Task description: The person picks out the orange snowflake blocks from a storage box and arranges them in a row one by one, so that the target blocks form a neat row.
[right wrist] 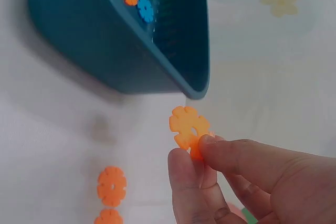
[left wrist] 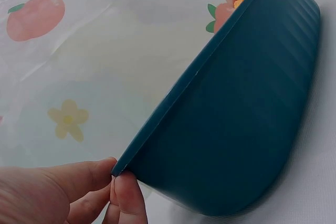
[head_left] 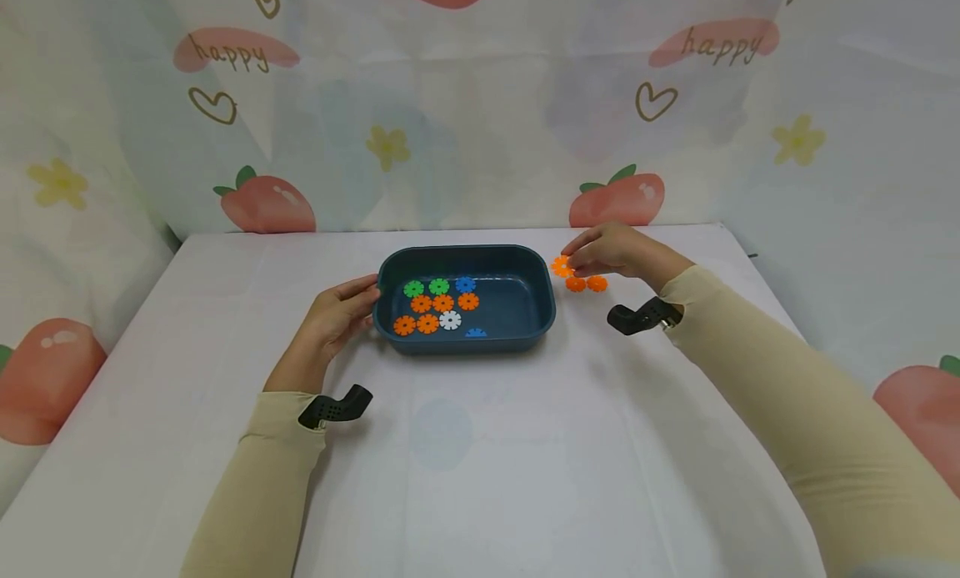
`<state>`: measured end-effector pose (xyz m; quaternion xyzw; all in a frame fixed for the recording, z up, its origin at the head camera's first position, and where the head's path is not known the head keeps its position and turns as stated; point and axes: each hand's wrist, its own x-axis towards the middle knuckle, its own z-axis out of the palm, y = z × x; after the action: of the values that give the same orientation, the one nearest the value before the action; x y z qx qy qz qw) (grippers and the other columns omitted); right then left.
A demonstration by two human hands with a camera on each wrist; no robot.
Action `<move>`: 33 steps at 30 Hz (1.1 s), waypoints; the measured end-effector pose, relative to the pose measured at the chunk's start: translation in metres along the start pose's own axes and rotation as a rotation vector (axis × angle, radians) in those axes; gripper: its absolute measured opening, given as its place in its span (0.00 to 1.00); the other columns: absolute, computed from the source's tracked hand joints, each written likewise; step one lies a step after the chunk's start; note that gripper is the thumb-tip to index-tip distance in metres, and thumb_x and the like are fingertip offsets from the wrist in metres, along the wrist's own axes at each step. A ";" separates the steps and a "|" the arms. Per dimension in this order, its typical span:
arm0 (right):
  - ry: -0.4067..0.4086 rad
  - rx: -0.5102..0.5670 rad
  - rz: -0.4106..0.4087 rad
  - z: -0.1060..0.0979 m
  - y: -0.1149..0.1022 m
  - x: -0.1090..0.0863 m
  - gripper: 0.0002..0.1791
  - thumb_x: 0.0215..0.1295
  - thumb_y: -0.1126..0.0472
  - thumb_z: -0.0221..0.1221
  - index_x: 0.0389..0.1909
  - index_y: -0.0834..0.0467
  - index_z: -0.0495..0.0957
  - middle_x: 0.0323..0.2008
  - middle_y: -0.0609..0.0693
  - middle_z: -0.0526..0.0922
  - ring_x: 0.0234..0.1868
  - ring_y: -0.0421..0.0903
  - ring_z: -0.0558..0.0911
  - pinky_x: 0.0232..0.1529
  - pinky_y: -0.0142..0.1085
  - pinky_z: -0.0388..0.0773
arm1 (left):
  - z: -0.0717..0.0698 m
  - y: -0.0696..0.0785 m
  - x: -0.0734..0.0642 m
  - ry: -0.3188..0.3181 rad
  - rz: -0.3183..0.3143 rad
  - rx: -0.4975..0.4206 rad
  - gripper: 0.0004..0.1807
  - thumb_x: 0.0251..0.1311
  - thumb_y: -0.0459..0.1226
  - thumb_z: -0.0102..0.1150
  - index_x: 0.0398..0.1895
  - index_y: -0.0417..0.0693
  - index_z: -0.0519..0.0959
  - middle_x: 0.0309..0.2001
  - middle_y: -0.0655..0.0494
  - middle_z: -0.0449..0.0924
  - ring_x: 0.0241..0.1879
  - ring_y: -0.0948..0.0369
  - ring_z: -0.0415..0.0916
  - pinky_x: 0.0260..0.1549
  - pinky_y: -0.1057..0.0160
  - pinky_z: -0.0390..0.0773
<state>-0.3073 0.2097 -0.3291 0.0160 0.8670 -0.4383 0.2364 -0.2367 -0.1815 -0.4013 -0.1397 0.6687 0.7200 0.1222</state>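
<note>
My left hand (head_left: pixel 336 318) is at the left end of a dark blue-green plastic basin (head_left: pixel 498 344), its thumb and fingers pinching the rim, as the left wrist view shows up close. Just beyond the basin's right end, my right hand (head_left: pixel 617 251) pinches an orange flower-shaped plastic disc (right wrist: pixel 182 123) between thumb and fingertips. Two more orange discs (right wrist: pixel 112 186) lie on the table below that hand. Inside the basin are several similar discs: orange (head_left: pixel 427 324), green (head_left: pixel 438 286), blue (head_left: pixel 466 284) and white (head_left: pixel 450 320). The front wall partly hides one blue disc (head_left: pixel 476 333).
A white cloth covers the table (head_left: pixel 525 469), with its far edge meeting a printed curtain (head_left: pixel 480 144) behind the basin. The curtain hangs at both sides too. A black band-like device (head_left: pixel 337 406) sits on each wrist.
</note>
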 end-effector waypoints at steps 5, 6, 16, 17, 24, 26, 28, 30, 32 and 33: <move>-0.001 0.006 0.026 -0.007 0.010 0.003 0.21 0.71 0.66 0.56 0.61 0.71 0.71 0.57 0.66 0.74 0.53 0.59 0.80 0.62 0.48 0.72 | 0.000 -0.001 0.000 0.011 0.003 0.007 0.26 0.69 0.36 0.56 0.70 0.47 0.69 0.51 0.57 0.75 0.35 0.69 0.77 0.33 0.73 0.78; -0.002 0.006 0.027 -0.009 0.011 0.003 0.21 0.71 0.66 0.55 0.62 0.71 0.71 0.58 0.67 0.74 0.52 0.58 0.81 0.62 0.48 0.72 | 0.000 -0.001 0.000 0.013 0.003 0.009 0.26 0.69 0.36 0.56 0.70 0.47 0.69 0.51 0.57 0.75 0.35 0.69 0.77 0.33 0.73 0.78; 0.035 0.073 0.085 -0.023 0.030 0.006 0.24 0.71 0.65 0.56 0.64 0.71 0.69 0.61 0.67 0.71 0.51 0.54 0.80 0.62 0.46 0.71 | 0.000 -0.001 0.001 0.017 -0.007 0.009 0.26 0.69 0.37 0.56 0.69 0.49 0.70 0.51 0.58 0.77 0.38 0.67 0.78 0.32 0.73 0.78; 0.039 0.079 0.094 -0.024 0.032 0.007 0.24 0.71 0.65 0.56 0.65 0.71 0.68 0.61 0.67 0.71 0.50 0.53 0.80 0.62 0.46 0.71 | 0.000 -0.001 0.001 0.015 -0.007 0.009 0.25 0.69 0.37 0.56 0.69 0.48 0.70 0.51 0.58 0.77 0.38 0.67 0.79 0.32 0.73 0.78; 0.059 0.119 0.128 -0.034 0.044 0.007 0.25 0.71 0.66 0.55 0.66 0.70 0.66 0.63 0.67 0.68 0.41 0.44 0.82 0.62 0.45 0.71 | -0.001 0.002 0.000 0.011 -0.015 0.003 0.26 0.69 0.38 0.57 0.69 0.48 0.70 0.52 0.56 0.77 0.40 0.66 0.79 0.33 0.72 0.79; 0.058 0.128 0.135 -0.036 0.047 0.007 0.26 0.72 0.66 0.55 0.67 0.71 0.65 0.64 0.67 0.67 0.39 0.43 0.82 0.61 0.44 0.72 | -0.001 0.002 0.000 0.017 -0.018 0.004 0.25 0.69 0.38 0.56 0.69 0.48 0.70 0.51 0.57 0.77 0.40 0.66 0.79 0.33 0.73 0.79; 0.062 0.134 0.147 -0.038 0.051 0.007 0.26 0.71 0.66 0.55 0.67 0.70 0.65 0.64 0.68 0.66 0.40 0.43 0.81 0.61 0.44 0.72 | -0.001 0.002 0.000 0.019 -0.019 0.004 0.25 0.69 0.38 0.56 0.69 0.48 0.70 0.50 0.58 0.77 0.40 0.66 0.79 0.33 0.73 0.79; 0.072 0.134 0.163 -0.039 0.055 0.007 0.27 0.71 0.65 0.56 0.68 0.70 0.65 0.65 0.68 0.66 0.41 0.44 0.81 0.62 0.43 0.72 | -0.001 0.002 0.000 0.017 -0.018 0.000 0.25 0.69 0.38 0.57 0.69 0.48 0.70 0.49 0.59 0.77 0.40 0.67 0.79 0.34 0.73 0.80; 0.086 0.134 0.177 -0.040 0.059 0.008 0.27 0.71 0.65 0.57 0.68 0.69 0.65 0.65 0.67 0.67 0.44 0.47 0.80 0.62 0.43 0.71 | 0.000 0.002 -0.001 0.018 -0.018 0.004 0.25 0.69 0.38 0.57 0.69 0.48 0.70 0.49 0.59 0.77 0.40 0.67 0.79 0.34 0.72 0.80; 0.095 0.135 0.185 -0.041 0.061 0.008 0.27 0.70 0.65 0.57 0.68 0.69 0.65 0.65 0.67 0.67 0.46 0.49 0.80 0.63 0.44 0.71 | 0.000 0.002 -0.001 0.019 -0.018 0.004 0.25 0.69 0.38 0.57 0.69 0.47 0.71 0.49 0.59 0.78 0.40 0.67 0.79 0.34 0.72 0.80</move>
<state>-0.3164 0.2773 -0.3584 0.1326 0.8406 -0.4707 0.2329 -0.2368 -0.1818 -0.3988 -0.1523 0.6698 0.7163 0.1225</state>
